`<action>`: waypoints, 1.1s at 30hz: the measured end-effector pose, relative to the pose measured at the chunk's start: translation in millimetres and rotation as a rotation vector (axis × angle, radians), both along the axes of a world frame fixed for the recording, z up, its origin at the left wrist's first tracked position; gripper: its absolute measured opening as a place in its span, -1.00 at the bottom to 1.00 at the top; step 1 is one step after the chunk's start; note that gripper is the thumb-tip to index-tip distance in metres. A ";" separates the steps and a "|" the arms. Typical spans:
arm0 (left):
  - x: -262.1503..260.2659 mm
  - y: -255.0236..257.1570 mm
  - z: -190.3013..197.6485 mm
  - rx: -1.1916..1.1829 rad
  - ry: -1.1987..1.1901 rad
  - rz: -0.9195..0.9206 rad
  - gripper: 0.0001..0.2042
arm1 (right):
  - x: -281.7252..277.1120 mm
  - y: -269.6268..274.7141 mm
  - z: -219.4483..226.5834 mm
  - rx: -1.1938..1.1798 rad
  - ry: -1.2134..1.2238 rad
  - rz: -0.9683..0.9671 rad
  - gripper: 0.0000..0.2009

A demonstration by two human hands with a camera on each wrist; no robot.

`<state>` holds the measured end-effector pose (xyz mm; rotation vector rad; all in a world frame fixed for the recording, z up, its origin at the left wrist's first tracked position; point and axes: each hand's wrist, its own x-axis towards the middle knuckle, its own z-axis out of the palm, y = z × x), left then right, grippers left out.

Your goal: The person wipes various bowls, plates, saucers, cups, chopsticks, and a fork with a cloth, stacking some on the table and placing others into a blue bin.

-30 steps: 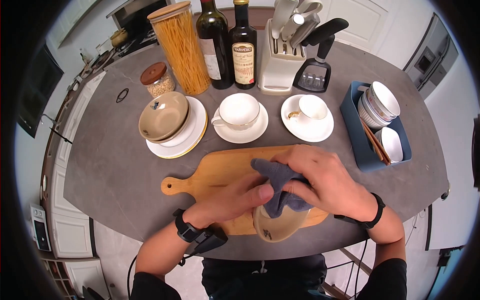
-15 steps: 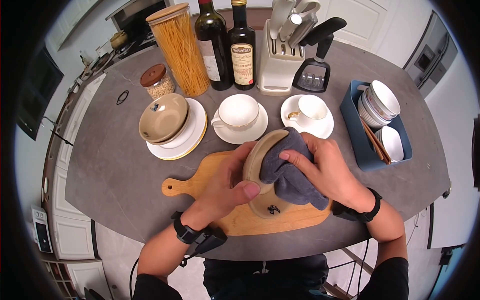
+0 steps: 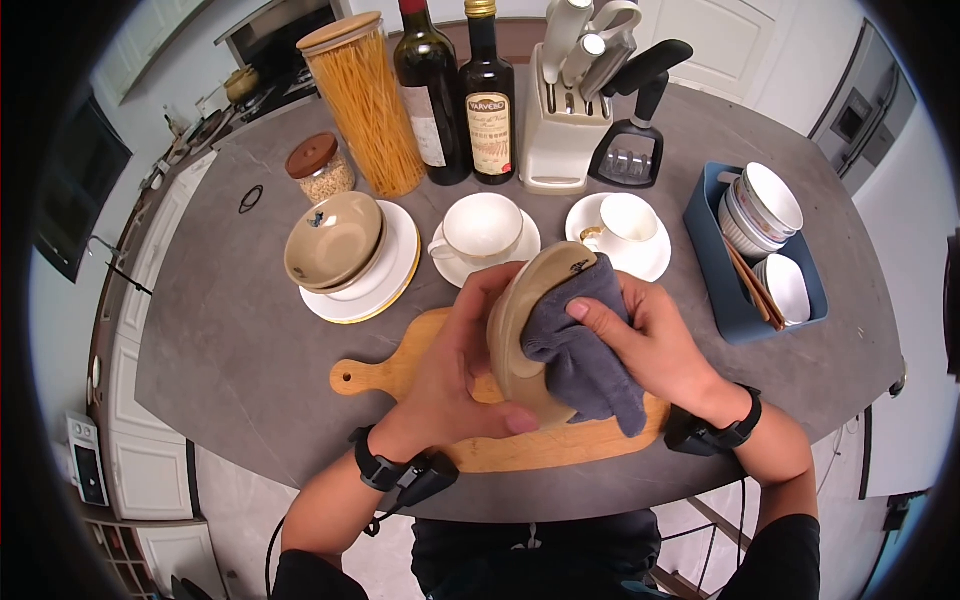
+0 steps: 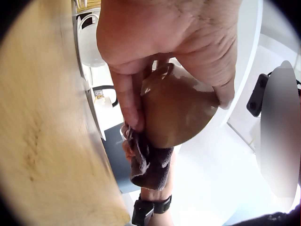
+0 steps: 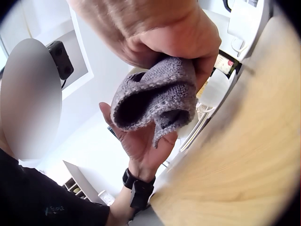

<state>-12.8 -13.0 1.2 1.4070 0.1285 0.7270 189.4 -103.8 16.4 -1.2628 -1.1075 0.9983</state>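
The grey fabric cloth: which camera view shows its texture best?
The right wrist view: the cloth is closest, with fuzzy folds. The head view shows it smaller, in the right hand; the left wrist view, partly hidden.

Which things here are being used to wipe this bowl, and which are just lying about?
In the job: bowl in left hand, cloth in right hand, perhaps the board beneath.

Lying about: stacked bowls, plates, cups, saucers, pasta jar, small jar, bottles, knife block, blue bin.
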 end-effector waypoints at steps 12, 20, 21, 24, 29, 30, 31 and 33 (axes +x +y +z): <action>-5.7 4.7 13.4 0.049 0.522 -0.171 -0.40 | 12.3 -20.9 40.4 0.339 -1.294 0.218 -0.70; -9.8 3.6 14.8 -0.075 0.471 -0.138 -0.40 | 15.7 -16.8 40.6 0.360 -1.128 0.036 -0.67; -9.5 3.5 16.3 -0.096 0.398 -0.127 -0.38 | 17.4 -15.6 40.4 0.327 -1.043 -0.017 -0.67; -8.7 3.2 14.9 -0.120 0.295 -0.084 -0.32 | 20.0 -10.9 33.6 0.280 -0.919 -0.084 -0.72; -8.4 0.3 13.3 -0.150 0.217 -0.011 -0.24 | 13.5 -7.2 27.8 0.235 -0.664 -0.177 -0.76; -8.1 0.3 13.7 -0.132 0.200 -0.005 -0.23 | 14.0 -6.8 25.9 0.228 -0.630 -0.188 -0.75; -7.9 0.3 13.9 -0.114 0.182 0.001 -0.21 | 14.5 -6.2 23.9 0.221 -0.597 -0.199 -0.75; -7.4 0.4 12.4 -0.109 0.154 0.007 -0.19 | 13.7 -4.1 19.5 0.205 -0.484 -0.184 -0.75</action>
